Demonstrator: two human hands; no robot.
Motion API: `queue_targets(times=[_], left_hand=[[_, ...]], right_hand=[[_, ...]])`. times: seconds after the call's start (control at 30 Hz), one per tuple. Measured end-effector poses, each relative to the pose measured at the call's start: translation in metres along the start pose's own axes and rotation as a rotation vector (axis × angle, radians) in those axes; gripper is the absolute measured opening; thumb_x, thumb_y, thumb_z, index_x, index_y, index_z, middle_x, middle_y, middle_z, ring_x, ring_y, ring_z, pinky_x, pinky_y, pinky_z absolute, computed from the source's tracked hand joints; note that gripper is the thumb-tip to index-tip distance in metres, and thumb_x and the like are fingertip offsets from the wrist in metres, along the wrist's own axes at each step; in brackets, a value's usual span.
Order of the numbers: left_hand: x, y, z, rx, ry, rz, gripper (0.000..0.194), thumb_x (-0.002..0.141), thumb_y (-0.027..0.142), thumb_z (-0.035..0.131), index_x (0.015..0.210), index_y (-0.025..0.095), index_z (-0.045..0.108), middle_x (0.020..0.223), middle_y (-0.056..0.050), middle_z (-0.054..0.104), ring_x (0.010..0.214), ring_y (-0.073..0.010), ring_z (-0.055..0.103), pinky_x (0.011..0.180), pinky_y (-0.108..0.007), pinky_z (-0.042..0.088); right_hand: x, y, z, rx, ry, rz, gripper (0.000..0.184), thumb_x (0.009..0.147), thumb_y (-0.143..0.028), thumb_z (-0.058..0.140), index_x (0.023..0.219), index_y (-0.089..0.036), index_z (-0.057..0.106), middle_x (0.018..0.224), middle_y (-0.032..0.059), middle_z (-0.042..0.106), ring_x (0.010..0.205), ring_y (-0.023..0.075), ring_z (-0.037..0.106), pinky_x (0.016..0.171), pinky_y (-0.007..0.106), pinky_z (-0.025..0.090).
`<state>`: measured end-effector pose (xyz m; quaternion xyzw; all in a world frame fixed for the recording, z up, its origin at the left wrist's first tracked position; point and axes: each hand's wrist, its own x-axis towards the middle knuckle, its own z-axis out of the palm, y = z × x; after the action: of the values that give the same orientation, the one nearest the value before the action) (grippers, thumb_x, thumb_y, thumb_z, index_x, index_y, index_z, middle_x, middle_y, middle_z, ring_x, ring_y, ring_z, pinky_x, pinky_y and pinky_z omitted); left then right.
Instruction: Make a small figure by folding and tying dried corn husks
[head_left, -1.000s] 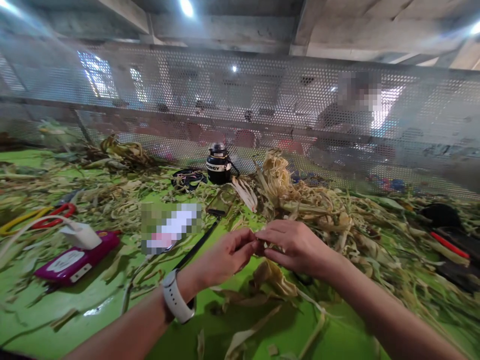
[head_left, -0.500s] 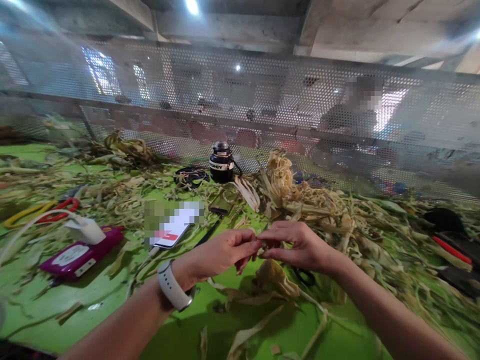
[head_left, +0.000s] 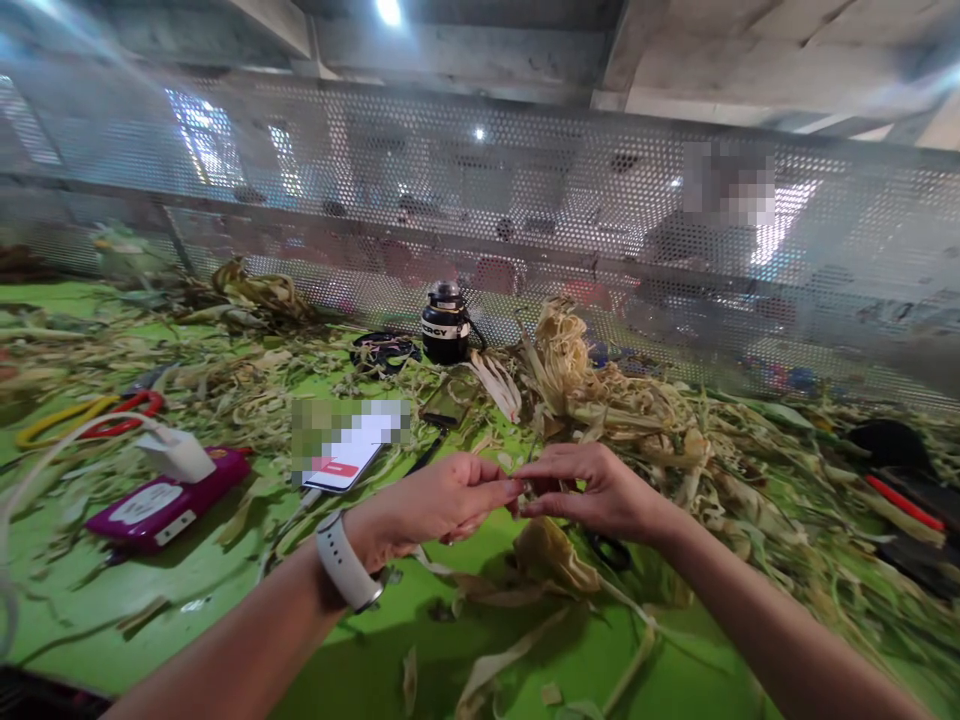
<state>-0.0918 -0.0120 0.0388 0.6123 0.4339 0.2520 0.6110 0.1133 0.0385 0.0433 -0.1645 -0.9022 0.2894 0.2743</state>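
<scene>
Over the green table my left hand (head_left: 450,497), with a pale watch on its wrist, is closed in a pinch of thumb and fingers. Its fingertips meet those of my right hand (head_left: 592,485), also pinched. Whatever sits between the fingertips is small and mostly covered, so I cannot make it out. Just below them lies a curled dry corn husk (head_left: 553,558), its strips trailing toward me. A dark loop like a scissors handle (head_left: 611,552) shows under my right hand.
A phone (head_left: 356,447) and a purple power strip (head_left: 169,505) with a white charger (head_left: 180,457) lie left. Behind are a black bottle (head_left: 445,328) and a bundle of dry husk (head_left: 559,345). Husk scraps (head_left: 720,470) cover the right. A perforated metal screen (head_left: 480,200) closes the back; a person (head_left: 701,240) shows beyond.
Both hands keep nearly the same place, fingertips together. The left fingers have shifted slightly, with the lower ones curled differently. The whole view has moved a little.
</scene>
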Motion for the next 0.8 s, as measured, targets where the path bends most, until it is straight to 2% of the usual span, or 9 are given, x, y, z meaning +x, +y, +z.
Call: queue_targets(times=[0.13,0.2,0.4,0.53,0.6,0.7,0.8], left_hand=[[0.0,0.003,0.001,-0.048,-0.014,0.095,0.028,0.083,0.044,0.053,0.079,0.016,0.055,0.061,0.005,0.053,0.053,-0.0074,0.045,0.053,-0.022,0.033],[-0.001,0.004,0.001,-0.071,-0.006,0.077,0.027,0.082,0.043,0.055,0.079,0.016,0.055,0.066,0.003,0.055,0.056,-0.0073,0.045,0.053,-0.021,0.032],[-0.003,0.005,0.0,-0.074,-0.017,-0.021,0.029,0.08,0.043,0.056,0.069,0.016,0.051,0.048,0.007,0.045,0.042,-0.0054,0.032,0.043,-0.021,0.022],[-0.003,0.004,-0.001,-0.093,-0.022,0.009,0.03,0.08,0.043,0.056,0.068,0.016,0.051,0.047,0.008,0.042,0.041,-0.0049,0.029,0.042,-0.02,0.022],[-0.002,0.004,0.0,-0.115,-0.017,0.035,0.027,0.081,0.042,0.056,0.073,0.015,0.055,0.047,0.009,0.041,0.042,-0.0053,0.029,0.043,-0.02,0.022],[-0.001,0.004,0.003,-0.161,-0.017,0.046,0.024,0.083,0.04,0.053,0.084,0.015,0.057,0.052,0.007,0.047,0.046,-0.0065,0.036,0.046,-0.02,0.026],[-0.002,0.006,0.008,-0.212,-0.015,0.013,0.021,0.082,0.037,0.051,0.082,0.016,0.055,0.066,0.002,0.057,0.055,-0.0085,0.045,0.051,-0.021,0.031]], right_hand=[[-0.001,0.006,0.001,0.101,0.063,0.072,0.03,0.076,-0.033,0.07,0.101,-0.017,0.071,0.068,0.0003,0.06,0.062,0.0099,0.055,0.059,0.02,0.045],[-0.001,0.009,0.003,0.161,0.076,0.099,0.03,0.075,-0.032,0.071,0.1,-0.016,0.071,0.068,-0.0003,0.058,0.063,0.0095,0.054,0.058,0.02,0.045],[-0.001,0.009,0.006,0.217,0.056,0.167,0.03,0.073,-0.03,0.073,0.1,-0.016,0.071,0.071,0.0008,0.059,0.065,0.0104,0.054,0.061,0.021,0.045],[-0.002,0.008,0.007,0.265,0.097,0.186,0.03,0.073,-0.029,0.073,0.1,-0.016,0.071,0.071,0.0012,0.059,0.064,0.0099,0.052,0.059,0.021,0.043],[-0.002,0.009,0.007,0.311,0.131,0.203,0.029,0.073,-0.029,0.073,0.099,-0.017,0.072,0.07,0.0003,0.059,0.061,0.0085,0.05,0.055,0.019,0.041],[-0.003,0.011,0.006,0.36,0.134,0.209,0.029,0.075,-0.031,0.071,0.1,-0.017,0.071,0.072,0.001,0.06,0.059,0.008,0.051,0.052,0.019,0.04],[-0.003,0.011,0.004,0.274,0.115,0.169,0.029,0.076,-0.032,0.07,0.101,-0.016,0.071,0.071,0.0012,0.06,0.061,0.009,0.052,0.055,0.019,0.042]])
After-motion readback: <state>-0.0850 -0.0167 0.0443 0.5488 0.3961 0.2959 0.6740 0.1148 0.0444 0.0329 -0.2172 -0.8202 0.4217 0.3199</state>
